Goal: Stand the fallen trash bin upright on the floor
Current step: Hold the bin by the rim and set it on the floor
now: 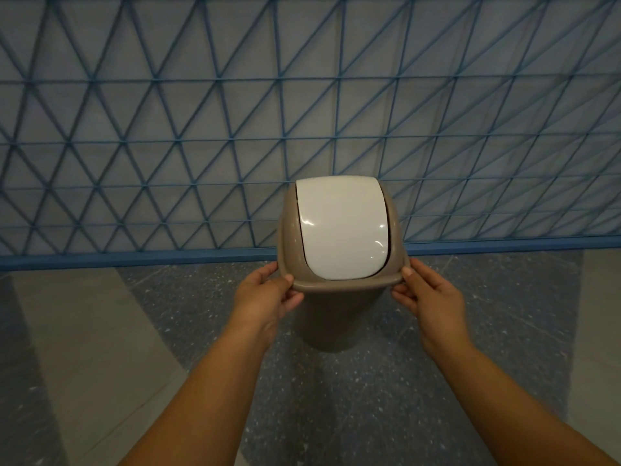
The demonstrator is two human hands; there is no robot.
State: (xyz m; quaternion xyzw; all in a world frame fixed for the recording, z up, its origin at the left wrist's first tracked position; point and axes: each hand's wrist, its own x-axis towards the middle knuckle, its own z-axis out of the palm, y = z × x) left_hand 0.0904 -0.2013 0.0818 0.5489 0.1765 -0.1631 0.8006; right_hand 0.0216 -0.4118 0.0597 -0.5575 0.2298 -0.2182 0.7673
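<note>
A taupe plastic trash bin with a white swing lid stands upright in the middle of the head view, its base towards the dark speckled floor. My left hand grips the left edge of the bin's top rim, thumb on top and fingers under it. My right hand grips the right edge of the rim the same way. The lid is closed. I cannot tell whether the base touches the floor.
Right behind the bin runs a wall with a blue triangle-grid pattern and a blue skirting strip. Lighter grey floor tiles lie to the left and at the far right.
</note>
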